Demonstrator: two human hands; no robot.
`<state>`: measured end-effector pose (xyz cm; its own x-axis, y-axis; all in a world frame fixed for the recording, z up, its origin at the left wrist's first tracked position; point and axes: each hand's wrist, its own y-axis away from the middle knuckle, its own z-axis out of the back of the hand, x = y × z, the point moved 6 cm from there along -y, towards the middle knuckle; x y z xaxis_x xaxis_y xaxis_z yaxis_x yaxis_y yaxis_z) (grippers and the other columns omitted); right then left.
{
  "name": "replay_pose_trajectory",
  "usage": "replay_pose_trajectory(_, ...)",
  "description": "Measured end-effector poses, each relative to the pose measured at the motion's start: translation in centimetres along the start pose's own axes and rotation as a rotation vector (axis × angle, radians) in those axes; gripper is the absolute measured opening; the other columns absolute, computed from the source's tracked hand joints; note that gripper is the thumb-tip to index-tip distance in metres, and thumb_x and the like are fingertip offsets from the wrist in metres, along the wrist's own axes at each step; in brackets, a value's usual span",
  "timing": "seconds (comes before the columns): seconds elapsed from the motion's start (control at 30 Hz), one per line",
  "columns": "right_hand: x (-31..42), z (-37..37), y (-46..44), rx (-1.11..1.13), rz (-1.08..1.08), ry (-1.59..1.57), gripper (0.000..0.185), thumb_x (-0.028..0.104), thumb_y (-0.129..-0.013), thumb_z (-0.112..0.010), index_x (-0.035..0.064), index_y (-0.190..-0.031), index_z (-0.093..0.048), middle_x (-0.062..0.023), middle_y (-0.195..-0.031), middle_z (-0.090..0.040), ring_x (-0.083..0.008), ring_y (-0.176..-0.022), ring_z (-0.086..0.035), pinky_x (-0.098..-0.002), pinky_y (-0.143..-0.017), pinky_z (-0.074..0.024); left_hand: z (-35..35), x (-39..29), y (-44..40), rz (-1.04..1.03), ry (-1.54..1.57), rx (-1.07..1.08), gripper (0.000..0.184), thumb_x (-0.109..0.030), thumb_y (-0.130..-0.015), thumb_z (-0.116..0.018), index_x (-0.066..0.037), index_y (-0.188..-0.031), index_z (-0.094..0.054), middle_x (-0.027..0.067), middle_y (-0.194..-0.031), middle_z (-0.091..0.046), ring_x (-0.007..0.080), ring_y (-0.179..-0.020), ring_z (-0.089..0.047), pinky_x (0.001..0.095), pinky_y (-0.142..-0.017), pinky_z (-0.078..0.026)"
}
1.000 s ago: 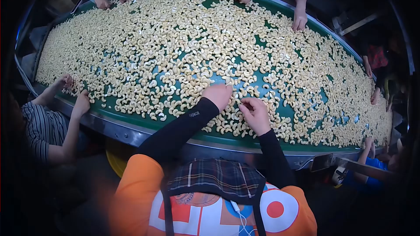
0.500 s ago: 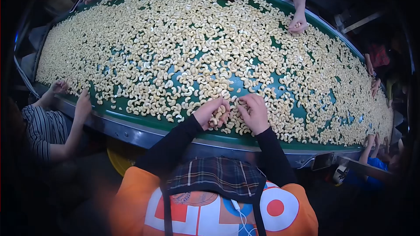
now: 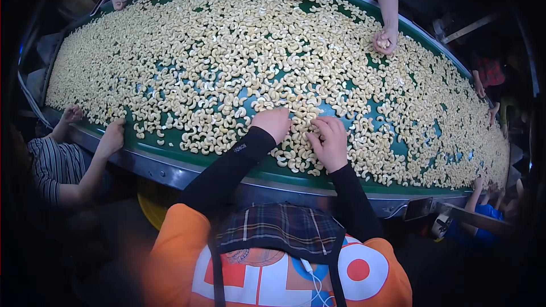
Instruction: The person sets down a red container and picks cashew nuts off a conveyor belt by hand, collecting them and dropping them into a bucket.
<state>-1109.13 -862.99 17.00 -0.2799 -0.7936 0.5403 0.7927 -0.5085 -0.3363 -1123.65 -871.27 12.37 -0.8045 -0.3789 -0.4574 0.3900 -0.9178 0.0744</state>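
Pale cashew nuts [image 3: 227, 57] lie spread over a green belt [image 3: 267, 181]. My left hand [image 3: 273, 123] is over the nuts near the belt's front, back of the hand up, fingers curled; what lies under its fingers is hidden. Just right of it, my right hand [image 3: 330, 141] has its thumb and forefinger curved towards each other at the nuts; whether a nut is between them is too small to tell. A narrow strip of nuts shows between my two hands, which do not touch.
A metal rim [image 3: 162, 173] runs along the belt's front. Co-workers' hands reach in at the far side [image 3: 385, 41], the left [image 3: 114, 136] and the right. One far hand holds nuts in its palm. A dark device [image 3: 419, 209] sits by the front rim, a yellow container [image 3: 149, 204] below.
My left hand, palm turned up with nuts in it half a second ago, has turned over and moved forward onto the nuts. My right hand has shifted slightly. The nuts have drifted along the belt.
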Motion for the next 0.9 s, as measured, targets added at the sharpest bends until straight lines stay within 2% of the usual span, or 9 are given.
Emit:
replay_pose_trajectory(0.07, 0.6, -0.6, -0.6, 0.013, -0.007, 0.018, 0.023, 0.015, -0.072, -0.068, 0.008, -0.092, -0.062, -0.0067, -0.095, -0.057, -0.0272, -0.092, -0.051, -0.0383, -0.079, -0.0414, -0.1, 0.3, 0.0, -0.041, -0.046, 0.032, 0.023, -0.027, -0.09, -0.051, -0.005, -0.09, -0.056, 0.0071, -0.069, -0.06, 0.0181, -0.051, -0.058, 0.0283, -0.045, -0.044)
replay_pose_trajectory(0.17, -0.3, -1.7, -1.6, 0.009, -0.043, -0.035, 0.019, 0.014, -0.072, -0.068, 0.0083, -0.089, -0.062, -0.0063, -0.095, -0.057, -0.0271, -0.087, -0.052, -0.0373, -0.076, -0.0424, -1.5, 2.3, 2.6, 0.307, 1.155, 0.406, 0.025, -0.029, -0.092, -0.047, -0.006, -0.088, -0.056, 0.0064, -0.069, -0.059, 0.0151, -0.051, -0.057, 0.0231, -0.04, -0.04)
replay_pose_trajectory(0.2, -0.6, -2.2, -2.1, 0.01, -0.057, -0.062, 0.017, 0.014, -0.072, -0.067, 0.0085, -0.088, -0.063, -0.0062, -0.095, -0.058, -0.027, -0.085, -0.053, -0.0368, -0.074, -0.0429, -1.2, 2.5, 3.2, 0.308, 1.153, 0.409, 0.025, -0.029, -0.092, -0.047, -0.006, -0.088, -0.056, 0.0064, -0.069, -0.059, 0.0151, -0.051, -0.057, 0.0231, -0.04, -0.04)
replay_pose_trajectory(0.3, -0.8, -3.1, -5.5, -0.086, -0.065, -0.05, 0.016, 0.013, -0.071, -0.069, 0.0064, -0.083, -0.062, -0.0065, -0.081, -0.057, -0.0262, -0.079, -0.054, -0.0362, -0.071, -0.0427, 0.4, 1.6, 5.8, 0.506, 1.851, 0.486, 0.024, -0.028, -0.092, -0.046, -0.006, -0.087, -0.055, 0.0061, -0.068, -0.058, 0.0125, -0.047, -0.053, 0.018, -0.037, -0.036)
replay_pose_trajectory(0.47, -1.0, -5.5, -8.1, -0.014, -0.099, 0.114, 0.014, 0.013, -0.071, -0.069, 0.0065, -0.08, -0.06, -0.0067, -0.078, -0.055, -0.0261, -0.079, -0.053, -0.0371, -0.071, -0.0423, 0.3, 3.6, 7.4, 0.454, 1.874, 0.507, 0.025, -0.028, -0.092, -0.045, -0.005, -0.089, -0.055, 0.0085, -0.071, -0.06, 0.0133, -0.047, -0.055, 0.0183, -0.037, -0.038)
replay_pose_trajectory(0.6, 0.9, -5.7, -6.6, 0.081, -0.109, 0.264, 0.012, 0.012, -0.071, -0.068, 0.0065, -0.077, -0.059, -0.0071, -0.076, -0.053, -0.0258, -0.08, -0.053, -0.0373, -0.07, -0.0426, 0.8, 5.8, 8.7, 0.546, 1.898, 0.434, 0.025, -0.028, -0.093, -0.044, -0.005, -0.09, -0.054, 0.0089, -0.074, -0.06, 0.0144, -0.051, -0.059, 0.019, -0.036, -0.039)
replay_pose_trajectory(0.73, 5.2, -5.1, -5.5, 0.051, -0.052, -0.003, 0.012, 0.014, -0.073, -0.066, 0.0061, -0.08, -0.059, -0.0071, -0.081, -0.053, -0.0272, -0.079, -0.052, -0.0374, -0.071, -0.0421, 1.4, 6.9, 9.1, 0.621, 1.91, 0.403, 0.026, -0.029, -0.094, -0.043, -0.006, -0.09, -0.054, 0.0095, -0.076, -0.061, 0.0162, -0.055, -0.061, 0.0197, -0.036, -0.04)
replay_pose_trajectory(0.83, 9.8, -5.9, -5.2, 0.086, 0.094, -0.205, 0.013, 0.014, -0.073, -0.066, 0.0054, -0.081, -0.059, -0.0079, -0.082, -0.055, -0.0274, -0.082, -0.052, -0.0357, -0.073, -0.0422, 2.9, 5.6, 9.0, 0.785, 1.927, 0.359, 0.025, -0.028, -0.094, -0.044, -0.006, -0.09, -0.054, 0.0074, -0.073, -0.059, 0.0142, -0.051, -0.058, 0.0202, -0.035, -0.038)
replay_pose_trajectory(0.9, 8.2, -7.3, -4.9, 0.13, 0.003, -0.132, 0.016, 0.013, -0.074, -0.066, 0.0052, -0.086, -0.059, -0.0083, -0.086, -0.056, -0.028, -0.085, -0.052, -0.0363, -0.076, -0.0415, 1.6, 6.8, 9.0, 0.711, 1.917, 0.407, 0.025, -0.028, -0.094, -0.044, -0.006, -0.092, -0.054, 0.0066, -0.071, -0.058, 0.0133, -0.05, -0.057, 0.0202, -0.036, -0.038)
